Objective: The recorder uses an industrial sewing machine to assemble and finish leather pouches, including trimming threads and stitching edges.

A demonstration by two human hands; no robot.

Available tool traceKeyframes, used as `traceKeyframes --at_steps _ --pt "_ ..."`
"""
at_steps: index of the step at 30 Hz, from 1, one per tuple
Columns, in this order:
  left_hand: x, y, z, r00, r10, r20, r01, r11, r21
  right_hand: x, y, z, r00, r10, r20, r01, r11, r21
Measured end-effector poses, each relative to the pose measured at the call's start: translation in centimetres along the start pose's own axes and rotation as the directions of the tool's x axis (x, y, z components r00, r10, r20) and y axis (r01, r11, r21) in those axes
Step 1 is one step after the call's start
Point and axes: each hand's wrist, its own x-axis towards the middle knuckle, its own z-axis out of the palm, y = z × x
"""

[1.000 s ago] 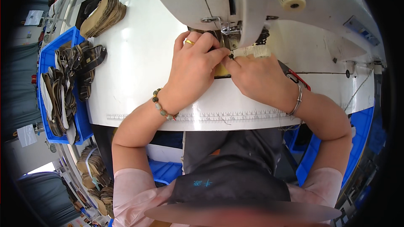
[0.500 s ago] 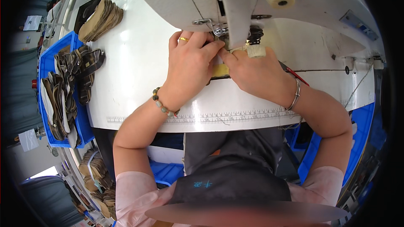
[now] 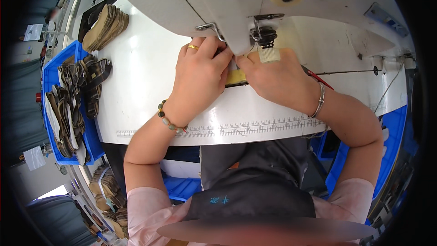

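My left hand [image 3: 200,75] is at the white sewing machine [image 3: 200,0], its fingers bent together under the machine head. What it pinches is hidden behind the fingers and the head. Close beside it my right hand [image 3: 280,77] is closed, its fingertips near the left thumb, behind the cream tension knob [image 3: 269,55]. Whatever its fingers hold cannot be made out. Between the two hands a yellow patch [image 3: 236,77] with a dark lower edge shows on the machine bed. A red-handled tool [image 3: 321,79] lies beneath or just beside my right hand, partly covered.
A blue bin [image 3: 93,141] full of dark plaid and brown cut pieces stands at the left table edge. Beyond it lies a stack of tan shaped pieces [image 3: 105,27]. A printed ruler [image 3: 236,129] runs along the white table's front. Another blue bin [image 3: 387,148] is below right.
My left hand has shifted slightly left, its thumb drawing back from the needle area. The right hand stays nearly in place. The machine head sits a little further left in the view.
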Motion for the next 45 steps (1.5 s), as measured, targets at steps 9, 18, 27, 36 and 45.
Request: traceKeyframes --at_steps 9,18,27,36,45 --pt "0.4 1.5 0.0 0.997 -0.071 0.0 0.071 0.996 0.061 0.0 0.1 -0.3 1.0 0.0 0.002 0.0 0.999 0.041" --pt "0.5 1.2 0.1 0.997 -0.081 -0.021 0.082 0.993 0.086 0.1 0.5 0.1 0.999 0.034 -0.019 -0.032 0.995 0.097" --pt "0.1 -1.0 -0.7 0.996 -0.045 -0.082 0.035 0.991 -0.127 -0.1 0.4 -0.1 0.998 0.055 -0.004 -0.054 0.992 0.11" --pt "0.1 -0.3 -0.6 0.987 -0.158 -0.008 0.151 0.956 -0.25 0.1 -0.2 -0.6 0.996 0.041 0.081 -0.05 0.993 0.103" --pt "0.0 0.2 -1.1 0.994 -0.068 0.085 0.08 0.986 -0.146 0.0 -0.5 -0.6 0.997 0.036 0.072 -0.045 0.991 0.127"
